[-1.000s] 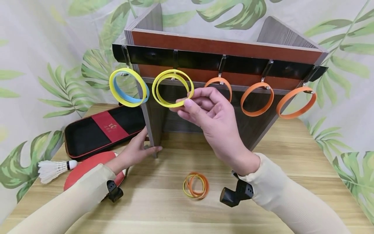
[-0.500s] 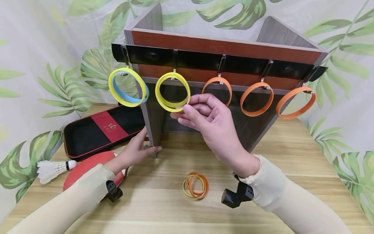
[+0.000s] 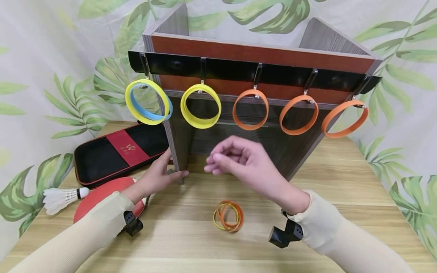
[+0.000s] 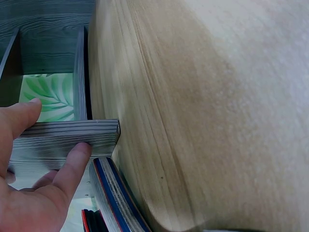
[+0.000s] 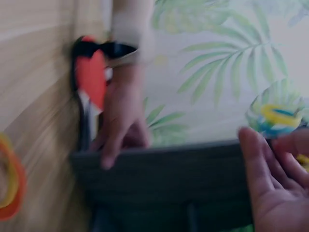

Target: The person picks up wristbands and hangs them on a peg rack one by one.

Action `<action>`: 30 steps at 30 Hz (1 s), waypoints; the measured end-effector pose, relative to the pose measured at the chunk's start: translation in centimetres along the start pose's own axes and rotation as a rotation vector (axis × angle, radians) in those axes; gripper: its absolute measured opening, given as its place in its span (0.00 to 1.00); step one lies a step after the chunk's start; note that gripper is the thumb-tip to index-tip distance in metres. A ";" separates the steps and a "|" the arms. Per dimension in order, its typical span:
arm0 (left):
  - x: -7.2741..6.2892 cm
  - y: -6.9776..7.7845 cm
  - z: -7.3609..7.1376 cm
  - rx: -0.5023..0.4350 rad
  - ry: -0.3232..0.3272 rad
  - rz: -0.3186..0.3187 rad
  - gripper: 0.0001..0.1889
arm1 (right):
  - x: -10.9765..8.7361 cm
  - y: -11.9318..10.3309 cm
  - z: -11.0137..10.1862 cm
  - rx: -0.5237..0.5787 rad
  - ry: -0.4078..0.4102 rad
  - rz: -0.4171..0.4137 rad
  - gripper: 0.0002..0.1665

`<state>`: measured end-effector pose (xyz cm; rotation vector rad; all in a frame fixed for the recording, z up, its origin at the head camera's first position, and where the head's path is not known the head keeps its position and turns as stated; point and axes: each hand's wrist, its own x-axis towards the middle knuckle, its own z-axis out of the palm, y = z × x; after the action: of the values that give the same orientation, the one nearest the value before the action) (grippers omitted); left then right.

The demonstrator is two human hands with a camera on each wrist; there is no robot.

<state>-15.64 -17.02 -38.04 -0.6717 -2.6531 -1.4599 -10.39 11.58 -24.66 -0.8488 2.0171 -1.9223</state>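
Yellow bands (image 3: 200, 124): hang on hook (image 3: 203, 68) second from left | right hand (image 3: 239, 157): fingers loosely curled, holding nothing, apart from bands | left hand (image 3: 157, 176): grips side panel (image 3: 179, 140) between thumb and fingers

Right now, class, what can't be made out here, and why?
Head view: lettering on the red strip of the black case, too small.
Head view: number of loose bands, overlapping.
Head view: part of the red paddle, behind the left sleeve.
Left wrist: rest of the blue-striped object, cut by the bottom edge.
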 end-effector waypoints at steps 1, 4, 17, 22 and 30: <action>-0.1 0.0 -0.1 0.002 0.000 -0.006 0.49 | -0.1 0.7 -0.2 -0.033 -0.034 0.013 0.06; -0.5 0.1 -0.4 0.007 -0.001 -0.025 0.50 | -0.4 3.1 -0.8 -0.215 -0.117 0.043 0.05; 0.3 0.1 0.0 0.010 -0.011 -0.005 0.51 | -1.7 10.9 -4.6 -0.651 -0.528 0.130 0.08; 0.3 0.2 0.0 0.006 -0.010 -0.010 0.50 | -2.0 12.0 -4.6 -0.693 -0.565 0.166 0.09; 0.1 0.3 0.0 0.007 -0.016 -0.031 0.49 | -2.3 12.4 -4.5 -0.710 -0.561 0.178 0.07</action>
<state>-15.58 -16.85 -37.85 -0.6477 -2.6907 -1.4583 -14.09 16.27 -36.68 -1.1373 2.2773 -0.7184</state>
